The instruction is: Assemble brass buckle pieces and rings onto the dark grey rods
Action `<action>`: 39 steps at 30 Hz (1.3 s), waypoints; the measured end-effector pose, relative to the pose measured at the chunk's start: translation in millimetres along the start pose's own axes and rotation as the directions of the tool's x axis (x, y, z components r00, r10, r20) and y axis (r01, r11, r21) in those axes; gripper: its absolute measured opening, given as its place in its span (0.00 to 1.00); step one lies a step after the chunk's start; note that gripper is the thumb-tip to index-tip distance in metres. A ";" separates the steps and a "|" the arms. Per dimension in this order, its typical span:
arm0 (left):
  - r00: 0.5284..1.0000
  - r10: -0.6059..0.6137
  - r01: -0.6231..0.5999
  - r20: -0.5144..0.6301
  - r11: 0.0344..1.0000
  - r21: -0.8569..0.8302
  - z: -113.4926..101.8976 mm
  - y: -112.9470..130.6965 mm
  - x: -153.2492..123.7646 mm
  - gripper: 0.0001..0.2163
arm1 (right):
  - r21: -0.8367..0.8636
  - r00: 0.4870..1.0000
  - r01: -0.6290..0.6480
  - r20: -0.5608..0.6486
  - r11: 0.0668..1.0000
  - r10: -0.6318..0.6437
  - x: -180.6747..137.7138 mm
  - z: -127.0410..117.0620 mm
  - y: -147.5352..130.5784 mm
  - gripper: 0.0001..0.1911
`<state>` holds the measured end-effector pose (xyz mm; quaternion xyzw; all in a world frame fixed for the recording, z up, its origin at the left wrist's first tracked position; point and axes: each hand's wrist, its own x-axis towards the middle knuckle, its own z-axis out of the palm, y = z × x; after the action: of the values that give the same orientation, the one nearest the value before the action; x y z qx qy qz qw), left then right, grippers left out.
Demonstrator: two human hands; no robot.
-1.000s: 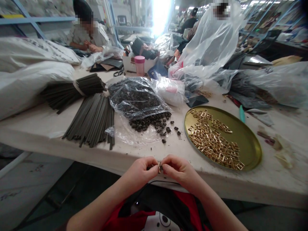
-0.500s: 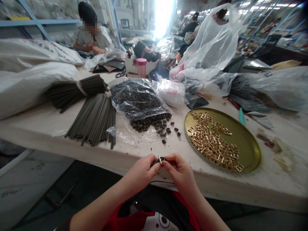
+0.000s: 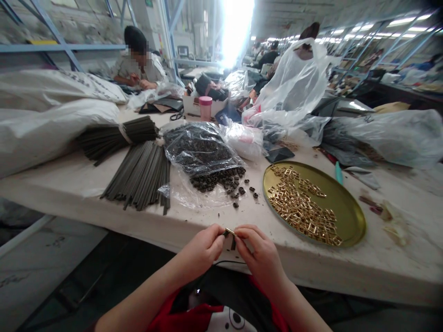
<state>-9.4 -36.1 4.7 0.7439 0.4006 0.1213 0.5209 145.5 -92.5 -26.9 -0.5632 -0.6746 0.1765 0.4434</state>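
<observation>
Here — tray of gold buckles, bag of dark loops

I can't read a single word, number or brand from here. With 12 o'clock straight ahead of me, the upper white sack at 10 o'clock carries a row of dark markings, too slanted and blurred for me to make out. Dark marks also stand on the white panel low at 9 o'clock, equally illegible. Between 1 and 2 o'clock, the clear plastic bag bears a small dark scrawl that I can't decipher.
</observation>
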 end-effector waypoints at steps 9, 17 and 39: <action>1.000 -0.015 0.014 -0.014 0.998 -0.062 8.3 -8.6 -2.3 0.14 | 0.404 0.919 -0.389 0.106 0.828 0.381 -1.0 10.9 5.1 0.05; 0.995 0.071 -0.052 0.077 0.973 -0.224 3.3 -12.5 12.6 0.12 | 0.708 0.733 -0.630 0.407 0.319 0.545 12.4 23.7 26.9 0.17; 0.991 -0.082 0.075 -0.104 0.995 -0.073 -7.6 -28.7 59.5 0.12 | 0.515 0.758 -0.648 0.361 0.561 0.544 52.9 6.7 53.0 0.12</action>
<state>11.3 15.9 -31.2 0.7015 0.4526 0.1542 0.5285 173.6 -26.3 -48.5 -0.5662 -0.3813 0.5693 0.4582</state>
